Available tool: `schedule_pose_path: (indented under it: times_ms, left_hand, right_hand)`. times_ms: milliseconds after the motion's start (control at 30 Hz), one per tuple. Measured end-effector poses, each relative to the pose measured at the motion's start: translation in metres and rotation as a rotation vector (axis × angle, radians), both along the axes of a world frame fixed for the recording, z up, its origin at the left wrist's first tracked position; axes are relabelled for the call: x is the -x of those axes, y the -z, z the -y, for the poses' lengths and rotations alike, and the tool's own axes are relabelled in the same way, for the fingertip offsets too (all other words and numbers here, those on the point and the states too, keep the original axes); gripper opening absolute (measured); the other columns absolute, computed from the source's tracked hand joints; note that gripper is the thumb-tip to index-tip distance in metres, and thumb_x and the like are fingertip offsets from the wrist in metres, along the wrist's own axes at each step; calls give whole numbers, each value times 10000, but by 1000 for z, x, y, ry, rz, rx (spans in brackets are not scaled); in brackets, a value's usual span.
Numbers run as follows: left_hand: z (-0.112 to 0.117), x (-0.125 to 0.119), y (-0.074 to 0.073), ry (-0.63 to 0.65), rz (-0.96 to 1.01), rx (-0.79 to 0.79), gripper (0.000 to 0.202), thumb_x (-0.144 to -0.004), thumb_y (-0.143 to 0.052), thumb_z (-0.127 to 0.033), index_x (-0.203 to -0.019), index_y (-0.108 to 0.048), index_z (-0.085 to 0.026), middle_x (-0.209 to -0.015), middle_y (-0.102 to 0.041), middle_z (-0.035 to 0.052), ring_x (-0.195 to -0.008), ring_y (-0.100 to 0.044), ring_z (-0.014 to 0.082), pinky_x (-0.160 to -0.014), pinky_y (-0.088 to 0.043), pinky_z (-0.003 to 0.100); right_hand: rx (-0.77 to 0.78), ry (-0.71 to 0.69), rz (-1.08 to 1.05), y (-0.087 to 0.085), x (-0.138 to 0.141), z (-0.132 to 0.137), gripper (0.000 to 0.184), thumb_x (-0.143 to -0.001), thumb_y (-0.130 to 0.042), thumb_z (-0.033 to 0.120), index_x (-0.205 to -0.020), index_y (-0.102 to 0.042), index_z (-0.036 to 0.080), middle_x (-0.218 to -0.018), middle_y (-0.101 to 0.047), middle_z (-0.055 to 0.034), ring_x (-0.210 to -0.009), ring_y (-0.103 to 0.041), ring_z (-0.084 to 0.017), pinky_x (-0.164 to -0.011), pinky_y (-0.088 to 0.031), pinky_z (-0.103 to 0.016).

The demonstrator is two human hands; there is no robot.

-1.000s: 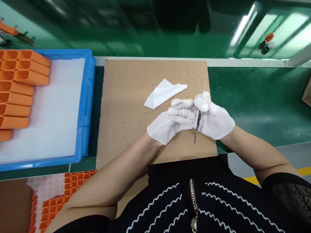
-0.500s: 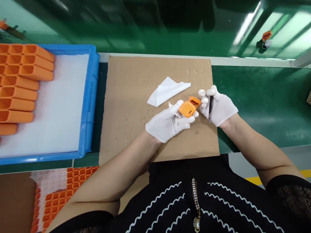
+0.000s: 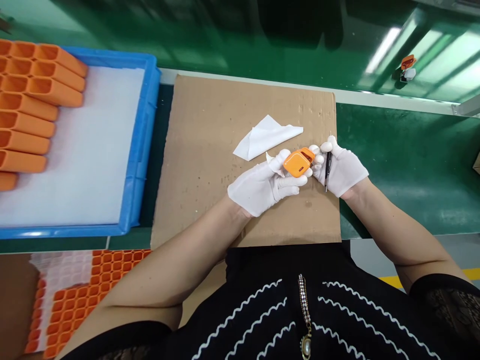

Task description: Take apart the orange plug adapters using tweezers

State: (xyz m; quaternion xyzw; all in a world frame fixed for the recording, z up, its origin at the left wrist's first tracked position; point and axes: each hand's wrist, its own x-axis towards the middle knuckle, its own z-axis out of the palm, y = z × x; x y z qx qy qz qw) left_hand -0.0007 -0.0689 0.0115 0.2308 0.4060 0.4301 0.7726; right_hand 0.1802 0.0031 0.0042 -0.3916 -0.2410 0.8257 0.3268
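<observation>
My left hand (image 3: pixel 258 186), in a white glove, is closed around a small glossy orange case (image 3: pixel 297 164) with rounded corners and a dark slot on its face. The case's smaller hinged lid part (image 3: pixel 308 153) sticks up at its upper right, partly raised. Touching that end are the fingertips of my gloved right hand (image 3: pixel 339 167). Tucked across its palm is a thin black-handled tool (image 3: pixel 328 165) with narrow metal ends; its exact kind cannot be made out. A folded white cloth (image 3: pixel 266 137) lies just beyond my left hand.
Under my hands is a cardboard sheet (image 3: pixel 202 150) on the green table (image 3: pixel 405 170). At left stands a blue tray (image 3: pixel 140 150) with several orange hollow shells (image 3: pixel 28 130). A small orange and white piece (image 3: pixel 408 68) sits far right. Below left are more orange parts (image 3: pixel 78 305).
My right fingers have come up against the lid end of the case. The lid stands less far out from the body than before. The view has shifted slightly.
</observation>
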Motion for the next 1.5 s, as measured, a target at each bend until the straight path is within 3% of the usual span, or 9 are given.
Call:
schedule_pose_path:
  times_ms: [300,567,667,767,833,967,1067,1333,1500]
  left_hand:
    - [-1,3,-4,-17,218,151,325,-1029,-501,-357,-972,-742,-146,-863,-779,71,-687,-749,122,-576,-601,142]
    - [-2,0,-6,-44,217,198,326,-1025,-507,-364,-992,-757,-156,-886,-786,66,-681,-749,131,-545,-584,138]
    - [-2,0,-4,-77,190,176,289,-997,-569,-363,-959,-761,-151,-872,-781,64,-682,-742,130,-543,-582,141]
    - [-2,-1,1,-116,156,118,237,-954,-647,-345,-921,-763,-141,-880,-774,66,-709,-746,137,-573,-600,157]
    - [-1,-5,5,-131,142,78,210,-912,-706,-337,-907,-765,-135,-902,-771,65,-741,-749,141,-613,-616,171]
    - [1,-24,7,-115,94,89,211,-833,-794,-329,-911,-776,-133,-921,-773,73,-806,-746,156,-719,-633,213]
    - [0,-45,4,-85,72,69,278,-788,-830,-362,-930,-783,-128,-976,-782,96,-881,-745,194,-810,-630,277]
    - [-4,-75,5,-159,51,33,344,-674,-900,-374,-840,-793,-92,-934,-791,120,-978,-729,261,-971,-587,411]
    - [-6,-73,11,-165,97,50,302,-682,-894,-355,-860,-790,-135,-954,-783,75,-951,-725,218,-912,-591,330]
  right_hand:
    - [115,21,-28,-9,2,1,489,-1042,-444,474,-645,-545,208,-736,-667,30,-543,-547,-59,-573,-550,-205]
    - [156,66,19,-13,6,1,473,-992,-531,511,-637,-528,199,-646,-628,33,-508,-542,-67,-540,-535,-209]
    - [141,101,83,-17,7,2,460,-969,-574,524,-654,-514,194,-674,-655,27,-454,-488,-40,-396,-396,-157]
    - [-102,200,219,-18,7,6,459,-962,-561,565,-687,-524,200,-749,-692,12,-387,-381,-21,-313,-221,-181]
    - [-387,303,369,-19,6,10,458,-968,-529,588,-706,-538,213,-785,-696,8,-395,-391,-29,-346,-280,-201]
    - [-993,440,643,-16,2,19,400,-1015,-439,557,-810,-594,251,-870,-680,-1,-661,-620,-108,-607,-509,-274]
    - [-1362,452,782,-11,-2,19,375,-1048,-378,501,-877,-611,263,-895,-676,-21,-869,-655,-169,-824,-537,-366]
    - [-1326,467,1312,-1,-8,-3,547,-1058,-229,543,-799,-590,225,-857,-690,-50,-838,-628,-203,-802,-501,-371]
    - [-1347,381,1473,-2,-5,4,356,-1054,-375,395,-913,-647,214,-1007,-714,-60,-887,-612,-220,-783,-497,-372]
